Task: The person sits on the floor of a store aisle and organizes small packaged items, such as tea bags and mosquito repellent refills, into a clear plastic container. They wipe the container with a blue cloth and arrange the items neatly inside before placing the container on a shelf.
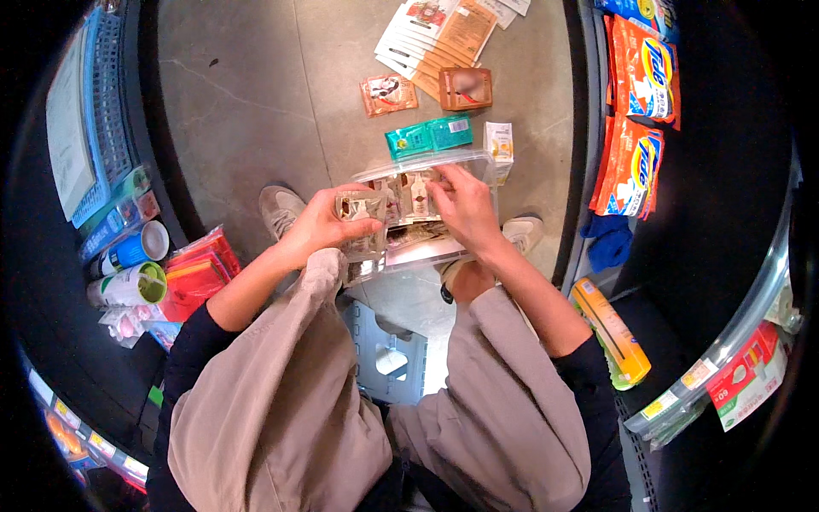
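Observation:
My left hand (pixel 326 221) grips a strip of shiny gold-and-white sachets (pixel 362 208) by its edge, thumb in front. The strip hangs at the left end of a clear plastic bin (pixel 384 171), which sits low between my knees. Over the bin's right half, my right hand (pixel 466 203) touches the right edge of similar sachets (pixel 418 194) standing inside; whether its fingers pinch them is hidden. More dark-and-gold packets (pixel 413 234) lie in the near part of the bin.
Green sachets (pixel 429 136), a small white packet (pixel 499 142), brown sachets (pixel 466 89) and fanned flat packets (pixel 435 38) lie on the concrete floor (pixel 237 128) beyond the bin. Shelves flank me, with Tide bags (pixel 643 80) at right and red packets (pixel 201 272) and a blue basket (pixel 102 121) at left.

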Demonstrator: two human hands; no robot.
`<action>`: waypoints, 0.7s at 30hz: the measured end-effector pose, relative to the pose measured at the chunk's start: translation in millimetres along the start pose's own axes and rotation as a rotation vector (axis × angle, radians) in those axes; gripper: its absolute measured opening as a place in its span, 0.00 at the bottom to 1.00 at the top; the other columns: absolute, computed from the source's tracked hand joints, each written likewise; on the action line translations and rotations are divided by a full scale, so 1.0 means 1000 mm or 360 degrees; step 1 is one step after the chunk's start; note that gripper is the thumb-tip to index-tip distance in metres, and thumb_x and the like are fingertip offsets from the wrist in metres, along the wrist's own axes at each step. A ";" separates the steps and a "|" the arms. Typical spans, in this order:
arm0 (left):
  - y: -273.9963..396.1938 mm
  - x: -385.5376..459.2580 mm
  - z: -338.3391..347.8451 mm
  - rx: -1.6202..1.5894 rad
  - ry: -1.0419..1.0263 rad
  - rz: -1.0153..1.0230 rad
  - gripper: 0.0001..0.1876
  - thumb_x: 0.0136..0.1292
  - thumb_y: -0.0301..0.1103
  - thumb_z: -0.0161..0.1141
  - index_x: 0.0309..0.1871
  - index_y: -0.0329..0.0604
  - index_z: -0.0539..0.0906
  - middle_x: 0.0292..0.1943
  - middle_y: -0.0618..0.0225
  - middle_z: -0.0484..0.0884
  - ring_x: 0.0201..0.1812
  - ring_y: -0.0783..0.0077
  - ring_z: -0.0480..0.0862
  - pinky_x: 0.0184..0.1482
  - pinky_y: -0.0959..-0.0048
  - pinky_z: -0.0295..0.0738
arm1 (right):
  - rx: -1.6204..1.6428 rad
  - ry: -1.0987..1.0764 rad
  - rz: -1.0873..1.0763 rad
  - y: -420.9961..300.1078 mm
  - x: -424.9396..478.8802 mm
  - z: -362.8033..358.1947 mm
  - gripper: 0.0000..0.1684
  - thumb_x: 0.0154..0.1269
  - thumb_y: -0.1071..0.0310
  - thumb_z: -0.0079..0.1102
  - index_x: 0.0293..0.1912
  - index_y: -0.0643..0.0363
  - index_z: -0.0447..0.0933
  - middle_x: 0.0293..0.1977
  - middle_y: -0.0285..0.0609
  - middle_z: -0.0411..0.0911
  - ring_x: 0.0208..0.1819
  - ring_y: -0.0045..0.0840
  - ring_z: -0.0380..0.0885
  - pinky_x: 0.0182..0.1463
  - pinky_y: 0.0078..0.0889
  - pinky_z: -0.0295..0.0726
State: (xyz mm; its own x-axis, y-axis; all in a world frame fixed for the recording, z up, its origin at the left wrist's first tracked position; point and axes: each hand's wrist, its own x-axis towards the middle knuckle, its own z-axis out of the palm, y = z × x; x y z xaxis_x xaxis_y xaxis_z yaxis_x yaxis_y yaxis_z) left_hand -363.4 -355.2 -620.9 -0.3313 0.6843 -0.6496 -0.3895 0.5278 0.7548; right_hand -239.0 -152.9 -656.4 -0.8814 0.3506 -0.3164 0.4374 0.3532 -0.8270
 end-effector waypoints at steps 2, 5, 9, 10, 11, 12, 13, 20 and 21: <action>0.005 0.000 0.008 -0.0331 0.0057 -0.0102 0.22 0.54 0.35 0.72 0.49 0.36 0.79 0.36 0.70 0.84 0.38 0.77 0.82 0.45 0.75 0.76 | 0.0278 0.0097 0.0079 -0.001 -0.010 0.002 0.14 0.64 0.72 0.59 0.48 0.68 0.77 0.35 0.45 0.82 0.36 0.28 0.83 0.39 0.30 0.81; 0.000 0.001 0.014 -0.0622 0.0219 -0.0296 0.21 0.54 0.34 0.72 0.49 0.36 0.79 0.38 0.68 0.85 0.39 0.76 0.83 0.45 0.75 0.77 | 0.0373 -0.0091 0.0491 -0.020 -0.024 -0.012 0.16 0.65 0.69 0.60 0.50 0.66 0.77 0.35 0.38 0.80 0.37 0.21 0.80 0.39 0.26 0.80; -0.004 0.003 0.023 -0.0835 0.0339 -0.0200 0.17 0.58 0.35 0.69 0.47 0.37 0.81 0.38 0.69 0.85 0.37 0.80 0.81 0.40 0.75 0.77 | 0.0910 -0.0783 0.0722 -0.026 -0.038 -0.017 0.12 0.66 0.66 0.60 0.45 0.63 0.78 0.33 0.33 0.79 0.38 0.16 0.78 0.37 0.23 0.78; -0.004 0.005 0.024 -0.0826 0.0319 -0.0205 0.16 0.59 0.36 0.69 0.47 0.37 0.81 0.37 0.70 0.84 0.37 0.80 0.81 0.40 0.76 0.77 | 0.0935 -0.0877 0.0777 -0.025 -0.041 -0.017 0.11 0.66 0.65 0.59 0.44 0.62 0.78 0.32 0.32 0.78 0.37 0.15 0.77 0.37 0.23 0.78; -0.003 0.007 0.025 -0.0817 0.0298 -0.0210 0.16 0.59 0.37 0.68 0.47 0.38 0.81 0.37 0.70 0.84 0.37 0.81 0.80 0.40 0.77 0.76 | 0.0961 -0.0971 0.0831 -0.022 -0.043 -0.016 0.10 0.67 0.65 0.59 0.42 0.62 0.78 0.31 0.31 0.78 0.37 0.14 0.77 0.36 0.24 0.78; -0.003 0.008 0.025 -0.0811 0.0282 -0.0217 0.16 0.60 0.38 0.68 0.47 0.38 0.81 0.37 0.71 0.84 0.37 0.81 0.80 0.40 0.77 0.76 | 0.0912 -0.0819 0.0820 -0.017 -0.045 -0.011 0.12 0.68 0.64 0.56 0.42 0.64 0.75 0.29 0.34 0.77 0.31 0.16 0.79 0.29 0.23 0.77; -0.004 0.010 0.025 -0.0806 0.0257 -0.0190 0.15 0.61 0.38 0.67 0.47 0.38 0.81 0.37 0.72 0.83 0.37 0.82 0.79 0.40 0.78 0.75 | 0.0902 -0.0688 0.0895 -0.014 -0.048 -0.013 0.12 0.69 0.64 0.55 0.43 0.63 0.74 0.28 0.35 0.77 0.28 0.17 0.79 0.27 0.22 0.77; -0.014 0.018 0.032 -0.0878 0.0195 -0.0181 0.15 0.65 0.34 0.58 0.52 0.37 0.77 0.39 0.74 0.80 0.41 0.81 0.75 0.46 0.79 0.69 | 0.0962 -0.0091 0.1124 0.003 -0.058 -0.030 0.12 0.72 0.68 0.50 0.50 0.64 0.69 0.31 0.39 0.77 0.25 0.20 0.80 0.25 0.17 0.79; -0.013 0.018 0.031 -0.0908 0.0163 -0.0224 0.17 0.64 0.33 0.57 0.54 0.37 0.76 0.40 0.73 0.80 0.42 0.79 0.76 0.47 0.78 0.69 | 0.0932 -0.0051 0.1078 0.003 -0.056 -0.029 0.13 0.71 0.69 0.50 0.52 0.65 0.69 0.31 0.39 0.77 0.26 0.19 0.80 0.28 0.18 0.80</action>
State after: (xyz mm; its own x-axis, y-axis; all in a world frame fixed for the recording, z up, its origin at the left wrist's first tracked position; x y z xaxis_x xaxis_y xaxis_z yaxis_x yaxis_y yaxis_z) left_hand -337.0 -334.3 -639.6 -0.3132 0.5603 -0.7668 -0.8265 0.2369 0.5107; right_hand -183.0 -146.5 -627.7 -0.4758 0.2959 -0.8283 0.7124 -0.4227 -0.5602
